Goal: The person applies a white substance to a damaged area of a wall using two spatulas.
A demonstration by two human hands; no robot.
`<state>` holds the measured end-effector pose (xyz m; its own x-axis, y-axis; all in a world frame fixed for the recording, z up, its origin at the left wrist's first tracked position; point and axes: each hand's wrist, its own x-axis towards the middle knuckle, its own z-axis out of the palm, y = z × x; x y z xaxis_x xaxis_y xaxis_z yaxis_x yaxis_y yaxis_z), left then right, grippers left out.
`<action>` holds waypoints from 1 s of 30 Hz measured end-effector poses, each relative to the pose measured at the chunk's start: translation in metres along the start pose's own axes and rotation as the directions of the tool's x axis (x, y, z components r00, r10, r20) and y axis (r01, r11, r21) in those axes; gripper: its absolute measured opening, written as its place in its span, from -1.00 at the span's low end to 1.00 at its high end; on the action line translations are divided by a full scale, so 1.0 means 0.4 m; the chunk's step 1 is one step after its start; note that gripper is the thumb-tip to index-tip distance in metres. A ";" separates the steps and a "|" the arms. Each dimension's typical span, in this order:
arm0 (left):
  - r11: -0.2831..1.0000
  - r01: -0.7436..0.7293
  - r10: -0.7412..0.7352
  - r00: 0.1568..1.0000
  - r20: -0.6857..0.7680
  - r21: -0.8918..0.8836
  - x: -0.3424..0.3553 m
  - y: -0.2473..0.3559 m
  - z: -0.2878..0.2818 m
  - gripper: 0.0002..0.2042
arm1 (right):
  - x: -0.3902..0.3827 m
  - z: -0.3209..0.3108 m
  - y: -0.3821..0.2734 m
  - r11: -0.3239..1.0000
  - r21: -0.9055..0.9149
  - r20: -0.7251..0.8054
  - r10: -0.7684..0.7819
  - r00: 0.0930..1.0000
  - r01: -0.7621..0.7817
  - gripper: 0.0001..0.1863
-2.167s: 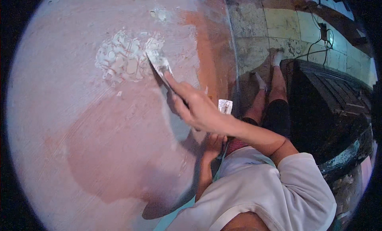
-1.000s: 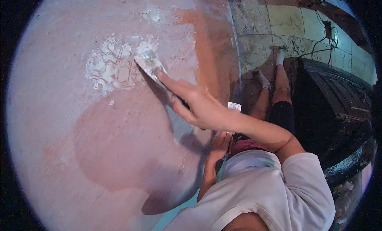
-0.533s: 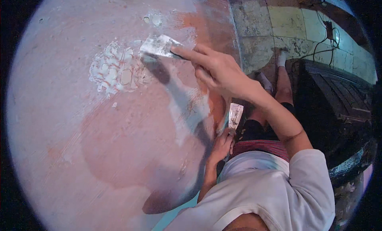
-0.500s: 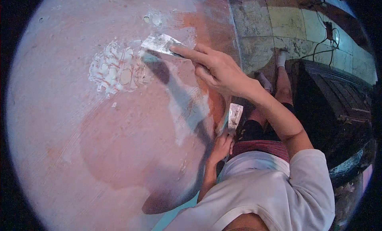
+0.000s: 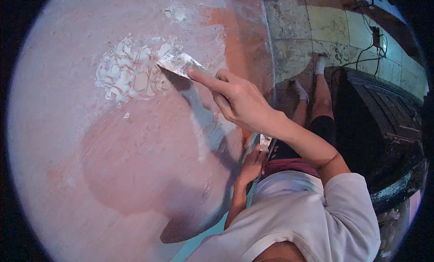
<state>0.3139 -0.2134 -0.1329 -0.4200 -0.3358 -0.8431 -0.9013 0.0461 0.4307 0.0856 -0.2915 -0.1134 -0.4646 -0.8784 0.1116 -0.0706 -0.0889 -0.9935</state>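
My right hand (image 5: 239, 97) is closed on a wide metal putty knife (image 5: 181, 63), its index finger stretched along the blade. The blade's tip is at the upper right part of a rough white filler patch (image 5: 124, 72) on the pale pink wall (image 5: 68, 126); whether it touches cannot be told exactly. Lower down, my left hand (image 5: 252, 165) grips a second scraper (image 5: 265, 141) upright near my waist, partly hidden behind my right forearm. A smaller white patch (image 5: 178, 14) is higher on the wall, beside a band of orange paint (image 5: 238, 40).
The tiled floor (image 5: 327, 22) lies to the right, with my legs and socked feet on it. A large dark slatted object (image 5: 379, 117) stands right beside my legs. Cables run to a small dark box (image 5: 375, 37) at the upper right, under a dark ledge (image 5: 389, 13).
My right hand with the knife has dropped down and left from half a second ago, back toward the filler patch. The left hand's scraper now shows less above the hand, behind my forearm.
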 end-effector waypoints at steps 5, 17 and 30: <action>0.974 0.089 -0.093 0.996 -0.009 -0.208 -0.001 0.018 -0.003 -0.74 | -0.047 0.003 -0.012 0.997 0.052 0.090 0.043 0.995 -0.048 -0.52; 0.998 -0.055 0.054 0.997 -0.056 -0.012 0.004 0.002 -0.001 -0.73 | -0.010 -0.013 -0.032 0.997 0.017 0.046 0.070 0.996 -0.071 -0.54; 0.990 0.051 -0.052 0.999 -0.010 -0.129 -0.005 0.048 -0.014 -0.73 | 0.016 -0.051 -0.056 0.994 -0.106 0.016 0.029 0.999 -0.028 -0.53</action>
<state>0.2978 -0.2171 -0.1213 -0.3712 -0.3472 -0.8612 -0.9002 -0.0930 0.4255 0.0660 -0.2854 -0.0901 -0.4520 -0.8883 0.0820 -0.1510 -0.0144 -0.9884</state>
